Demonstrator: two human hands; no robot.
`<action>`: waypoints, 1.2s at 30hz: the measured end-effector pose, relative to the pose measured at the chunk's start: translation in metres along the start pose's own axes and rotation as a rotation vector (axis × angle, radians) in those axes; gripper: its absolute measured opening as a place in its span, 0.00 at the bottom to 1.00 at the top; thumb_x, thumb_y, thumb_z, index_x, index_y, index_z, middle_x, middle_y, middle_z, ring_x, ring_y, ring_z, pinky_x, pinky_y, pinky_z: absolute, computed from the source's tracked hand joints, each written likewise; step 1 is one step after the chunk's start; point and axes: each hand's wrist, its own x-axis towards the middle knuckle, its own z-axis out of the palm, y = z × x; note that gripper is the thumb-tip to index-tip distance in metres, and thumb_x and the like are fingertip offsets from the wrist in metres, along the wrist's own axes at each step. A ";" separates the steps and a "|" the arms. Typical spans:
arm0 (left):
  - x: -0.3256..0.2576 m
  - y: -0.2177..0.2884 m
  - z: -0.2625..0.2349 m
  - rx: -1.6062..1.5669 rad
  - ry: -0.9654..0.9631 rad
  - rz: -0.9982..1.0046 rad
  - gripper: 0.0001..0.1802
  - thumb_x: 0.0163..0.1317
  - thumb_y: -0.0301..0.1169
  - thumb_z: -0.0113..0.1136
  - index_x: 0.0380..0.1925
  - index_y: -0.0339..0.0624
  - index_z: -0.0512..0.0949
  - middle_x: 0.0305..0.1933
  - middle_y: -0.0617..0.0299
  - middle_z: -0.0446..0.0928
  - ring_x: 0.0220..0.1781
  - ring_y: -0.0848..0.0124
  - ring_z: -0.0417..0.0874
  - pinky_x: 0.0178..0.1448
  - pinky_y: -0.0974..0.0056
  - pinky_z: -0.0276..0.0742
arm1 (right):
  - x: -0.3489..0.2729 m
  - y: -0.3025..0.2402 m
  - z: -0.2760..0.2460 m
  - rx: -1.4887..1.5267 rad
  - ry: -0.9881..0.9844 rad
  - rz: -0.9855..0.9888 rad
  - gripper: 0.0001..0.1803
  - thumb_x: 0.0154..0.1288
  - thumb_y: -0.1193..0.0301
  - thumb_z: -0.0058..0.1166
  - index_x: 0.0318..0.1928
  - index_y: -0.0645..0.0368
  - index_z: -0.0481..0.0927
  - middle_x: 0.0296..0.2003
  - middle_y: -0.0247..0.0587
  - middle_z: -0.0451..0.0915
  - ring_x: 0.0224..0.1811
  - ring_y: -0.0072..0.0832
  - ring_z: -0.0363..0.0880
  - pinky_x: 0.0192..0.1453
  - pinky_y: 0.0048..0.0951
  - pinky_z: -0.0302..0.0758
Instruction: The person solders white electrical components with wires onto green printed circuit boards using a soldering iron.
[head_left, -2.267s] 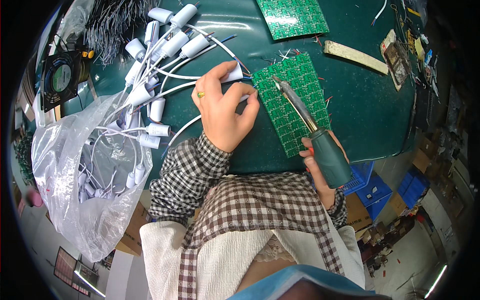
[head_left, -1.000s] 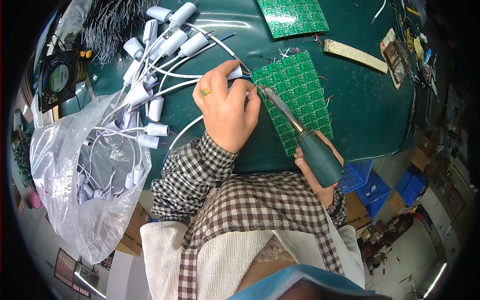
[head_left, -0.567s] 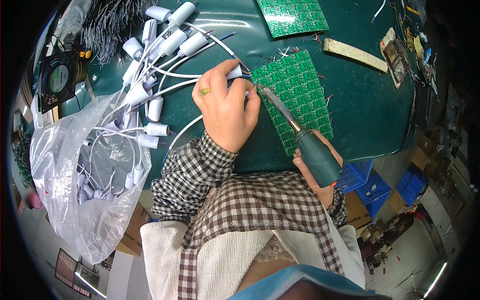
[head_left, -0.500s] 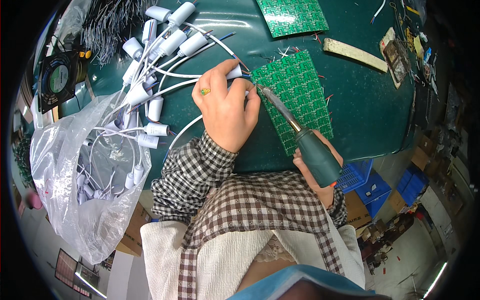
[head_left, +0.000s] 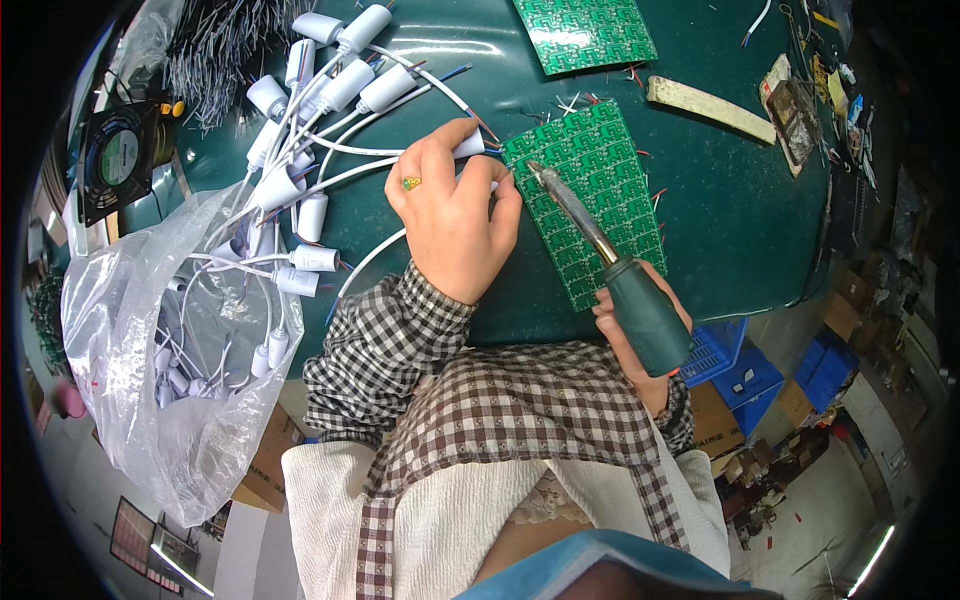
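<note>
My right hand [head_left: 632, 345] is closed round the dark green handle of a soldering iron [head_left: 648, 318]. The iron's tip lies over the upper left part of a green circuit board panel [head_left: 590, 205], a little in from its left edge. My left hand [head_left: 455, 215], with a ring on one finger, is closed on a white cylindrical lamp socket [head_left: 468, 146] at the board's left edge. Thin coloured wires from the socket reach the board's upper left corner. Thumb and forefinger are pinched together beside that edge; what lies between them is hidden. Short wires stick out along the board's top and right sides.
To the left lie several white lamp sockets [head_left: 345, 85] with cables, some inside a clear plastic bag [head_left: 110, 390]. A fan [head_left: 115, 150] and a wire bundle [head_left: 225, 60] stand beyond. Another board panel [head_left: 590, 35], a pale bar [head_left: 710, 110] and a worn block [head_left: 792, 120] are farther off.
The soldering iron's tip has moved right, away from the board's left edge and over its face. My right hand shifted slightly right with it. My left hand stays nearly still.
</note>
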 end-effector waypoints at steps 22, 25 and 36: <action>0.000 -0.001 0.000 0.045 -0.011 0.030 0.08 0.50 0.28 0.69 0.31 0.45 0.80 0.59 0.56 0.76 0.61 0.56 0.74 0.65 0.50 0.60 | 0.004 0.003 0.002 0.070 0.061 -0.050 0.33 0.53 0.74 0.75 0.59 0.70 0.77 0.41 0.45 0.86 0.37 0.28 0.87 0.44 0.27 0.83; 0.000 -0.002 -0.003 0.058 -0.035 0.050 0.12 0.53 0.26 0.69 0.37 0.42 0.80 0.60 0.52 0.77 0.61 0.54 0.76 0.65 0.50 0.64 | 0.003 0.005 0.002 0.100 0.066 -0.037 0.34 0.53 0.75 0.75 0.60 0.70 0.77 0.39 0.45 0.86 0.37 0.28 0.88 0.45 0.27 0.83; 0.071 -0.066 -0.045 0.271 -0.094 0.107 0.17 0.57 0.33 0.71 0.46 0.45 0.81 0.43 0.61 0.84 0.45 0.56 0.82 0.50 0.53 0.72 | -0.003 0.020 -0.002 0.223 0.084 -0.079 0.35 0.57 0.78 0.71 0.64 0.72 0.72 0.42 0.49 0.87 0.43 0.31 0.89 0.50 0.31 0.84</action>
